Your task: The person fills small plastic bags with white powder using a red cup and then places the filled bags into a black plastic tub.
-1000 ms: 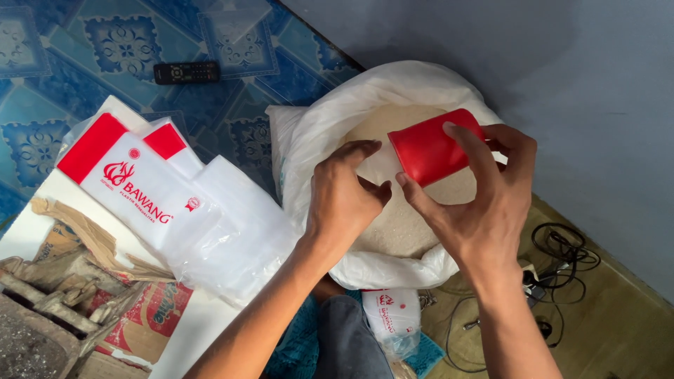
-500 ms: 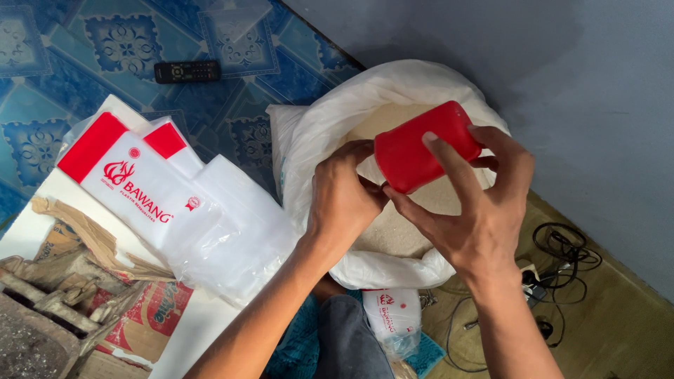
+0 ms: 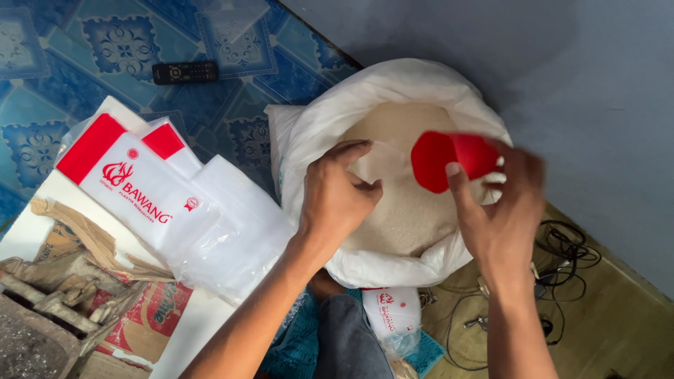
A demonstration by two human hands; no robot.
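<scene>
The red plastic scoop (image 3: 449,158) hangs over the open mouth of the white sack (image 3: 316,133), above the pale rice-like grain (image 3: 400,203) inside, toward the sack's right rim. Half a second ago it sat tilted with its broad back showing; now its open end faces left and it lies lower and farther right, and it is blurred. The right hand (image 3: 502,210) grips it from the right, thumb across the near edge and the other fingers (image 3: 523,165) wrapped over the far side, clamped on the scoop. That hand has swung right since the earlier picture.

The left hand (image 3: 337,200) has stayed at the sack's left side. Its fingers (image 3: 351,149) are curled together, pinching a thin fold of clear film or sack lining over the grain; what exactly is pinched I cannot tell.

Left of the sack lies a stack of clear plastic bags (image 3: 203,210) with red tops, resting on a white board (image 3: 28,224). Far left, a black remote control (image 3: 184,71) lies on the blue patterned floor (image 3: 105,35). Near right, black cables (image 3: 562,253) tangle on a wooden surface. Another small bag pack (image 3: 392,312) lies just near of the sack.
</scene>
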